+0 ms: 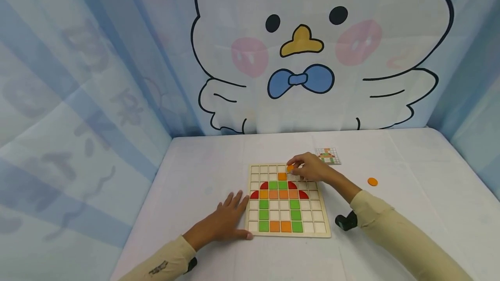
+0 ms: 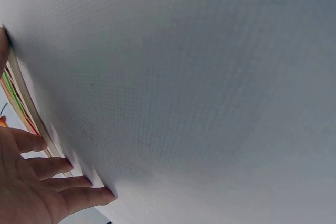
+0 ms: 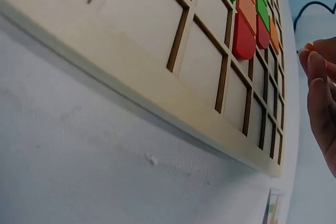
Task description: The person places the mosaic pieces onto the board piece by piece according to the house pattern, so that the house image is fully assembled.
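A wooden grid board (image 1: pixel 290 235) lies flat on the white table, partly filled with green, orange and red pieces. Over its top row, my right hand (image 1: pixel 310 167) pinches an orange round piece (image 1: pixel 290 168) between thumb and fingers. In the right wrist view that hand (image 3: pixel 323 87) shows at the right edge, the orange piece (image 3: pixel 310 48) at its fingertips. My left hand (image 1: pixel 223 220) lies spread at the board's left edge, fingers straight. The left wrist view shows the left hand's fingers (image 2: pixel 50 166) against the board's side (image 2: pixel 31 103).
A small pattern card (image 1: pixel 328 155) lies behind the board, partly covered by the right hand. Another orange round piece (image 1: pixel 373 181) rests on the table (image 1: pixel 203 164) to the right. A printed curtain (image 1: pixel 300 107) hangs behind the table.
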### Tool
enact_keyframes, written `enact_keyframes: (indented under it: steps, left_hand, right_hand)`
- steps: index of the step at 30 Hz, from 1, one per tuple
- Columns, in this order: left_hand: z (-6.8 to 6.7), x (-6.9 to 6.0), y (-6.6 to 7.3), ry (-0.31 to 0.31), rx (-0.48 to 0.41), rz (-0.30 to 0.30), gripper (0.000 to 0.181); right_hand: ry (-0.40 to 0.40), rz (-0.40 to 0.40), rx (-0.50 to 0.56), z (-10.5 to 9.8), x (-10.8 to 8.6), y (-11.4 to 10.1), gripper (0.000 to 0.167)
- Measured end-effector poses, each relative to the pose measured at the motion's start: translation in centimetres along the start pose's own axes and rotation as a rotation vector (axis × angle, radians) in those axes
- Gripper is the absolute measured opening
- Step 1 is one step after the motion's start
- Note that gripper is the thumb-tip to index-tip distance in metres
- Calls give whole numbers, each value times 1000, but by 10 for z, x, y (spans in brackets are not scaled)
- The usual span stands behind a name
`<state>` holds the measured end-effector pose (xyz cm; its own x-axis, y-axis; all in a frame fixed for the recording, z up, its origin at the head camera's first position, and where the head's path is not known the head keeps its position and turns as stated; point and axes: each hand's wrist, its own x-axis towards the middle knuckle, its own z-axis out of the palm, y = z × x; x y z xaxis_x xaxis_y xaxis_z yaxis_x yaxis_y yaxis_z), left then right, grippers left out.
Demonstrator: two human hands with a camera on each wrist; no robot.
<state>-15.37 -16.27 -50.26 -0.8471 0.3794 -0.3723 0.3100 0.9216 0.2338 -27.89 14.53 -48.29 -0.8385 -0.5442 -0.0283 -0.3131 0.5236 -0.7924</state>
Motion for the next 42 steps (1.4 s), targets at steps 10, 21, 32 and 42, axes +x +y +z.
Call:
enact_keyframes:
  steps: [10,21,32,42]
  left_hand:
    - [-1,-1,0,3,5,9,112]
    - [-2,-1,0,-7,-4,12,112]
    - [-3,-1,1,-15,-3,-1,112]
    - [-3,-1,1,-14,-4,-2,112]
  right_hand:
    - [-19,69,-31,10,21,1,24]
    - [32,123,-149,19,34,2,22]
    - [57,204,-223,25,39,0,25]
    - [36,213,-253,24,39,-1,26]
